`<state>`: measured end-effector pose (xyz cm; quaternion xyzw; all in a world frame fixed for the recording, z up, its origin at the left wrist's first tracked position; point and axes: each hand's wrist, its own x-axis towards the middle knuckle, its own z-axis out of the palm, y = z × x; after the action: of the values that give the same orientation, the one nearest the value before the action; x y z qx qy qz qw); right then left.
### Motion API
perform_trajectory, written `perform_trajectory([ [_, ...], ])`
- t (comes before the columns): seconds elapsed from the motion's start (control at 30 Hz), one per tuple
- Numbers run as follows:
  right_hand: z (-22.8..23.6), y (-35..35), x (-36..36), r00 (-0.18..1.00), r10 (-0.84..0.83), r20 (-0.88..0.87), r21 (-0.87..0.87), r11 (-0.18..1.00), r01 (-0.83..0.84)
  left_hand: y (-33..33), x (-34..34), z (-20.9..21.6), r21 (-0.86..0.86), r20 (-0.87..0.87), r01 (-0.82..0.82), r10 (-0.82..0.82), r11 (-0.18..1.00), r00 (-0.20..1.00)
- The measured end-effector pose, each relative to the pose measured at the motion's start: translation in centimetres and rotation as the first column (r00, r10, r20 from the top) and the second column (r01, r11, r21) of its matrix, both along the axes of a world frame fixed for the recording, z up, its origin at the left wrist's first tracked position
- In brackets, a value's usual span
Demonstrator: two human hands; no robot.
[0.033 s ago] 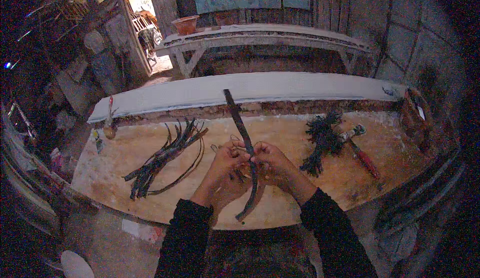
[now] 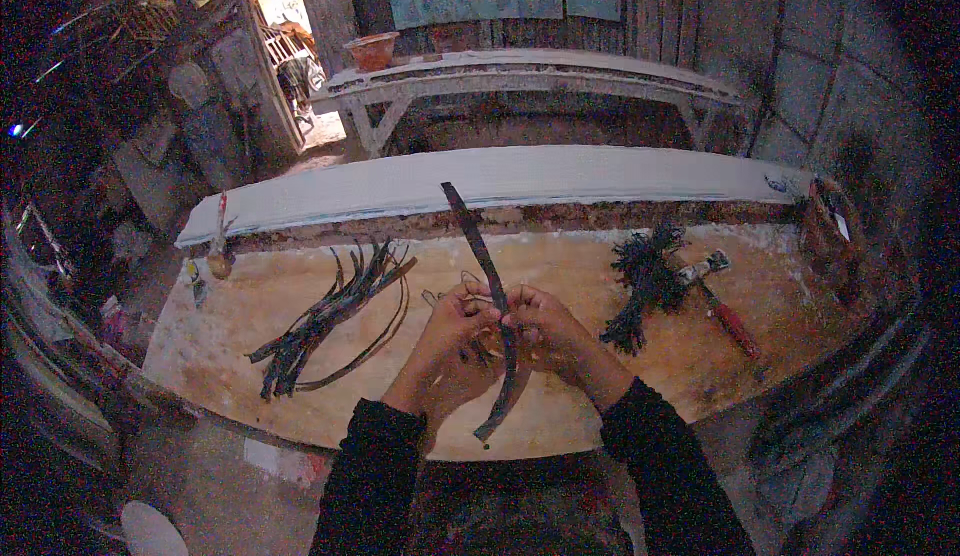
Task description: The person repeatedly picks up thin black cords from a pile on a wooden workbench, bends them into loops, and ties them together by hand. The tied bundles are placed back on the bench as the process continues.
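A long, dark flat strip (image 2: 476, 241) stands up between my hands, its upper end leaning left and its lower end curving toward the table's near edge. My left hand (image 2: 455, 331) pinches it near the middle. Right beside it, my right hand (image 2: 545, 326) has its fingertips closed on the same strip. Thin wire-like loops (image 2: 433, 297) show by the left fingers; how they are held is hidden. Left of my hands lies a loose bundle of dark strips (image 2: 330, 321). To the right is a clump of short, dark knotted pieces (image 2: 640, 281) beside a red-handled tool (image 2: 733, 328).
The wooden tabletop (image 2: 560, 426) has a rounded near edge and a long white board (image 2: 400, 181) along its far side. At its far left stands a small brush-like item (image 2: 219, 251). Beyond are a white bench (image 2: 540, 68) with a clay-coloured pot (image 2: 371, 51) and a bright doorway.
The strip's upper end has shifted slightly left and its lower end slightly right. Both hands stay pinched on it in nearly the same place.
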<state>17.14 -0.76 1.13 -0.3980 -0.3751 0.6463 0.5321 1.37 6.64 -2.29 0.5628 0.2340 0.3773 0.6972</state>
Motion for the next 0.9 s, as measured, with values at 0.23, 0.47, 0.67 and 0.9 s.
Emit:
perform_trajectory([
  [0.23,-1.0,0.3,0.2,0.976,0.050,-0.211,0.005,0.999,-0.050,0.1,0.1,0.7,0.129,-0.102,0.017,-0.004,0.991,0.995],
  [0.47,0.0,-0.2,-0.1,0.971,0.096,-0.218,0.026,0.995,-0.093,0.5,-0.1,0.4,0.020,-0.007,0.103,-0.103,0.994,0.995],
  [0.67,-0.5,0.3,0.0,0.981,0.072,-0.182,0.033,0.997,-0.067,-0.5,0.2,1.0,-0.003,0.023,0.076,-0.076,0.997,0.997],
  [0.9,-1.3,0.7,0.3,0.976,0.080,-0.203,0.048,0.996,-0.071,0.8,0.2,-0.6,0.046,0.010,0.078,-0.079,0.996,0.997],
])
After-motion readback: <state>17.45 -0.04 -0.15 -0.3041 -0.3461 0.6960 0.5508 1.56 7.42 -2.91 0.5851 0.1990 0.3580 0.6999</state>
